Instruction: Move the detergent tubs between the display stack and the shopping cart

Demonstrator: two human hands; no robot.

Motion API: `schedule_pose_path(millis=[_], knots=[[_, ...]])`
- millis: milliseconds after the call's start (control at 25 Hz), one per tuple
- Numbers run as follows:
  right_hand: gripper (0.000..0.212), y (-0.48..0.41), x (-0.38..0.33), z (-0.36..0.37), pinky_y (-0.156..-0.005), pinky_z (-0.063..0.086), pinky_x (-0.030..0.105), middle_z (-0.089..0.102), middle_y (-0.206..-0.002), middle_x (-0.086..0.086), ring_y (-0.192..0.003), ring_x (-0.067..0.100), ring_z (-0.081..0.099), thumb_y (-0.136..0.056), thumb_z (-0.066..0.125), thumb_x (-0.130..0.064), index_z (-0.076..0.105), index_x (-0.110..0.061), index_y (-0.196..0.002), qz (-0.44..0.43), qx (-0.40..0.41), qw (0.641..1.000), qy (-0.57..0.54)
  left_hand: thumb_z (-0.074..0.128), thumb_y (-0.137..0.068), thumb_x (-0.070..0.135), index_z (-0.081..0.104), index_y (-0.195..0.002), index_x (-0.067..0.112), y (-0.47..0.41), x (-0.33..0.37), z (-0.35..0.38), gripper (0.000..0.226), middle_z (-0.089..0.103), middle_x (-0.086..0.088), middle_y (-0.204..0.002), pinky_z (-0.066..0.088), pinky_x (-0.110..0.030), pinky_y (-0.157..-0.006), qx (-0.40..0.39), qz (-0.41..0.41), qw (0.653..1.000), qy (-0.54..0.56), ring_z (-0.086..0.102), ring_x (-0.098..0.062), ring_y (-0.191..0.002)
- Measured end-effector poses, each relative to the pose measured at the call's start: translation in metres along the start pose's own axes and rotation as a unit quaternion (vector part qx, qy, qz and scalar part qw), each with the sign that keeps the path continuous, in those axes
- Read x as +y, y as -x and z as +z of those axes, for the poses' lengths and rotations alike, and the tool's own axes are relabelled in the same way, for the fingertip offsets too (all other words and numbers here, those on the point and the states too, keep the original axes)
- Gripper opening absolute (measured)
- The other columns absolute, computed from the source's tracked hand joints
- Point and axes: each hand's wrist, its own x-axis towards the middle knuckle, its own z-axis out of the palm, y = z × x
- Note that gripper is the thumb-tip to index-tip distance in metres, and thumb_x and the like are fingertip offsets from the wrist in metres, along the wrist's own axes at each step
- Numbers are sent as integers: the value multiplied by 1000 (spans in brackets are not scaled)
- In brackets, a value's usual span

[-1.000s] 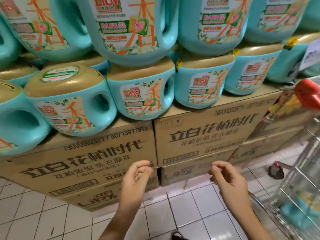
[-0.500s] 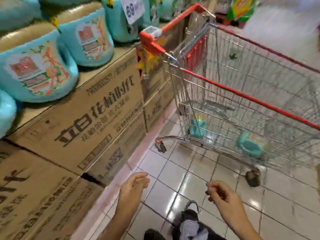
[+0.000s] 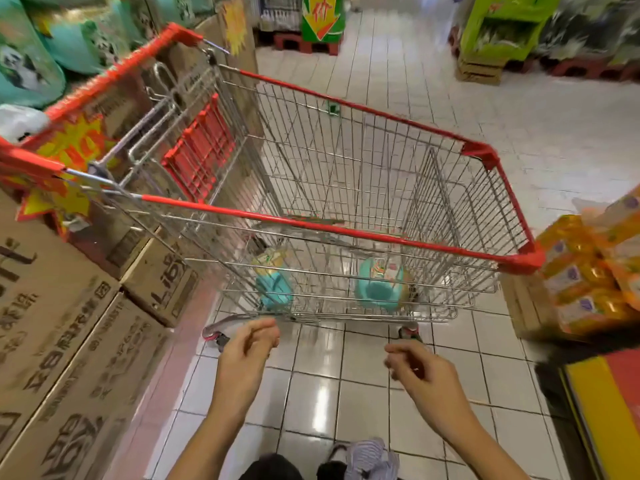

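Note:
A wire shopping cart with red rim trim stands in front of me. Two teal detergent tubs lie at its bottom: one on the left, one on the right, both seen through the wires. My left hand and my right hand hover below the cart's near side, fingers loosely curled, holding nothing. The display stack is at the left: brown cartons show there, with blurred teal packs above.
The cart's red handle points toward the cartons. Orange packets are piled at the right, above a yellow and red board. White tiled floor stretches behind the cart. Green displays stand at the back.
My view has swung right, from the stacked tubs to the cart. Both hands stayed low, apart and holding nothing.

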Motion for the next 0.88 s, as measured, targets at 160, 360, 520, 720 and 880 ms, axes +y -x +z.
schedule_pose_path(millis=[160, 360, 520, 720, 880], knots=[[24, -57, -31, -31, -68, 55, 29, 71, -77, -2, -69, 12, 65, -91, 61, -7, 68, -30, -89, -60, 28, 997, -37, 62, -91, 6, 67, -96, 23, -34, 54, 44, 18, 66, 2, -85, 46, -8, -59, -2, 102, 994, 29, 60, 1, -72], [33, -142, -73, -57, -64, 53, 15, 72, -78, -9, -70, 5, 68, -91, 61, -4, 68, -35, -85, -137, 66, 987, -51, 63, -86, 7, 64, -96, 27, -107, 129, 87, 23, 67, 10, -93, 50, -15, -79, -15, 262, 965, 9, 62, -5, -86], [20, -230, -89, -66, -63, 50, 11, 71, -82, -3, -71, 5, 66, -90, 62, -6, 68, -24, -91, -88, 85, 992, -38, 61, -90, 1, 64, -98, 23, -204, 171, 116, 24, 66, 10, -92, 45, -8, -74, -61, 246, 966, -48, 58, -1, -80], [19, -334, -64, -60, -71, 50, 21, 65, -87, -5, -75, 12, 62, -92, 59, -21, 64, -15, -110, 2, 40, 977, 211, 59, -94, 11, 64, -108, 19, -320, 167, 156, 17, 65, 8, -98, 41, 0, -65, -120, 143, 973, -139, 59, -6, -89], [24, -394, -9, -42, -68, 46, 30, 67, -96, 10, -84, 26, 62, -86, 59, -21, 64, -7, -106, 159, -13, 941, 297, 55, -95, 6, 61, -103, 19, -373, 124, 197, 16, 60, 9, -90, 45, -4, -62, -206, 85, 956, -189, 54, -5, -76]])
